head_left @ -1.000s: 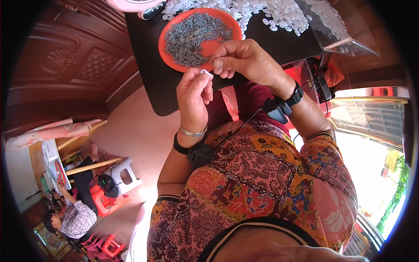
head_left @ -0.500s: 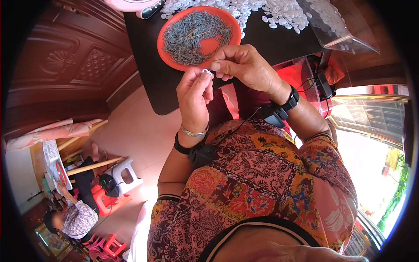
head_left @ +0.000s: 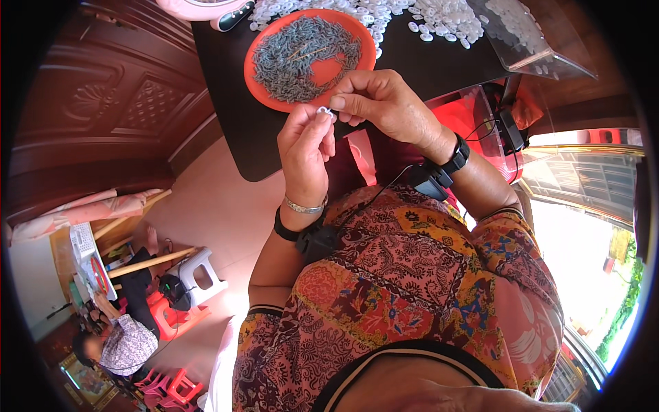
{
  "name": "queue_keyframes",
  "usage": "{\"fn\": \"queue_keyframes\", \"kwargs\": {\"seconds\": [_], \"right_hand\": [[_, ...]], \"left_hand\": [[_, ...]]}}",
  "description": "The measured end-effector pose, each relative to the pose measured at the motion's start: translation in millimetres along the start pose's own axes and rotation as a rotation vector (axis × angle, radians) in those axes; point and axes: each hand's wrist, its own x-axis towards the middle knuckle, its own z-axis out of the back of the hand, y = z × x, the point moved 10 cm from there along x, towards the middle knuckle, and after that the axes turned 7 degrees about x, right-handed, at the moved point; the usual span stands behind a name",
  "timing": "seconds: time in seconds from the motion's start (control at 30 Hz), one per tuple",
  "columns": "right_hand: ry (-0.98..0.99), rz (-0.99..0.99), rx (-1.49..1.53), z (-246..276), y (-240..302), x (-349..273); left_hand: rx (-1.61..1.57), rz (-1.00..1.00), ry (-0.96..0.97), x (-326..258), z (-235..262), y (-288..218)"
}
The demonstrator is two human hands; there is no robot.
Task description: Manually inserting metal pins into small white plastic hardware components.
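White plastic forms the small looped part point(head_left: 325, 110) that I monitor in the head view, positioned at the near edge of an orange round plate point(head_left: 368, 49). Left hand point(head_left: 307, 141): the grip is clenched on this part, pinching it between thumb and index finger, with the loop exposed above. Right hand point(head_left: 392, 103): thumb and index finger are brought together just beside the part; I cannot tell whether that grip is grasping a small item or is clenched without one.

The plate rests on a black tabletop point(head_left: 250, 141) and contains grey screw-shaped pieces point(head_left: 292, 51), spread around a bare patch. Beyond it and to its right, I observe a loose heap of white oval pieces point(head_left: 449, 19). A clear plastic tray point(head_left: 542, 60) lies at the right end of the tabletop. At the far left corner I note a pink-and-black object point(head_left: 206, 10), cut off by the view.

A silver-coloured bracelet point(head_left: 305, 207) encircles the left wrist; a black wristband point(head_left: 458, 156) encircles the right.
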Motion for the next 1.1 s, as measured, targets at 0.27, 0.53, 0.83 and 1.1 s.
{"fn": "queue_keyframes", "kwargs": {"seconds": [0.27, 0.53, 0.83, 1.1], "right_hand": [[0.009, 0.006, 0.0, -1.3, -1.1, -1.5], [-0.051, 0.136, -0.122, -0.6, 5.5, -4.5], [-0.056, 0.198, -0.383, -2.5, 23.3, -11.1], [0.138, 0.274, -0.485, 1.9, 52.8, -17.4]], "left_hand": [[0.015, -0.023, 0.018, 0.3, -2.9, -1.5], [0.019, -0.099, -0.003, 0.0, -6.3, -3.7], [0.056, -0.098, 0.018, 0.1, -6.8, -2.2], [0.161, 0.032, 0.18, -2.5, -22.8, 1.8]]}}
